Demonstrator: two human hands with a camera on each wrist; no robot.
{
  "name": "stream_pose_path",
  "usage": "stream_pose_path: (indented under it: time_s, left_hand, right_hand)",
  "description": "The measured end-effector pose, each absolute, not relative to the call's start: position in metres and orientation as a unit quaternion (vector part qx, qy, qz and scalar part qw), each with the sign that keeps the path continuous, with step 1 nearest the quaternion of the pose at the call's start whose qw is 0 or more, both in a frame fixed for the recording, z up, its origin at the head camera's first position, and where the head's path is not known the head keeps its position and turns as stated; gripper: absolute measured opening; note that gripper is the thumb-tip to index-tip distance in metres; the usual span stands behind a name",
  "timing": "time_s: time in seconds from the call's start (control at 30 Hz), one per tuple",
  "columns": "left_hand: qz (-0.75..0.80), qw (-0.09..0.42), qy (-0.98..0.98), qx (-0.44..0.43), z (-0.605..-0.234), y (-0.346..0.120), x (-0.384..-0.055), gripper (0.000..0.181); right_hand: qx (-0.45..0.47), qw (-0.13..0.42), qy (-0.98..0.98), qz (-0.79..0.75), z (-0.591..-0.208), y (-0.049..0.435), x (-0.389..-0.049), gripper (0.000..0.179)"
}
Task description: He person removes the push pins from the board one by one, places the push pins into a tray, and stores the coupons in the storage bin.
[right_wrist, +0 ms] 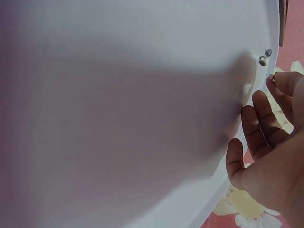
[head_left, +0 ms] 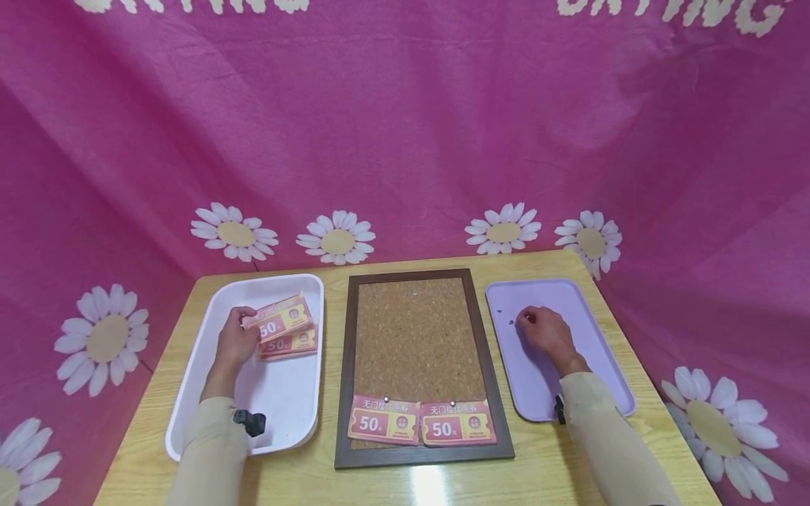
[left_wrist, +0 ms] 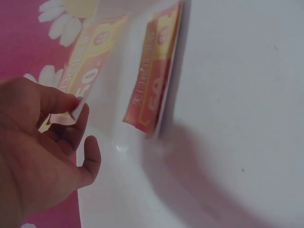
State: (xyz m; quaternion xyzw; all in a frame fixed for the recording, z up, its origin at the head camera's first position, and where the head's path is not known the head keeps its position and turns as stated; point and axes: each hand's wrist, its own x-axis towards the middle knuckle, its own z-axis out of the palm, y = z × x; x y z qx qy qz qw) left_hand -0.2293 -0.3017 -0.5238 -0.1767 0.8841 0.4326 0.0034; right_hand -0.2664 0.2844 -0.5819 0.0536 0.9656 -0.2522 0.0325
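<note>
My left hand [head_left: 237, 339] pinches a pink and yellow coupon [head_left: 283, 318] by one end, raised over a small stack of like coupons [head_left: 297, 346] in the white tray [head_left: 278, 414]. In the left wrist view the thumb and a finger hold the coupon [left_wrist: 95, 52] at its near corner. Over the purple tray [head_left: 538, 411], my right hand [head_left: 549, 332] pinches a tiny thumbtack [right_wrist: 272, 77] between thumb and forefinger; the fingertips partly hide it. Close by, two silvery thumbtacks [right_wrist: 263, 60] lie on that tray.
Between the trays lies a cork board [head_left: 418, 337] in a dark frame. Along its lower edge two coupons [head_left: 386, 424] are fixed side by side, each with a tack at its top. A pink flowered cloth [head_left: 405, 140] hangs behind the wooden table [head_left: 291, 478].
</note>
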Motion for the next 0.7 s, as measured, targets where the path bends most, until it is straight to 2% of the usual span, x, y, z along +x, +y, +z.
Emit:
stream_pose_path:
  time_s: [0.37, 0.7]
  left_hand:
    - [0.431, 0.059, 0.886, -0.160, -0.539, -0.306, -0.225, 0.046]
    - [0.395, 0.078, 0.904, -0.147, -0.546, -0.309, -0.225, 0.056]
  right_hand:
    - [0.040, 0.042, 0.968, -0.243, -0.581, 0.287, -0.268, 0.026]
    - [0.053, 0.064, 0.968, -0.238, -0.583, 0.290, -0.271, 0.023]
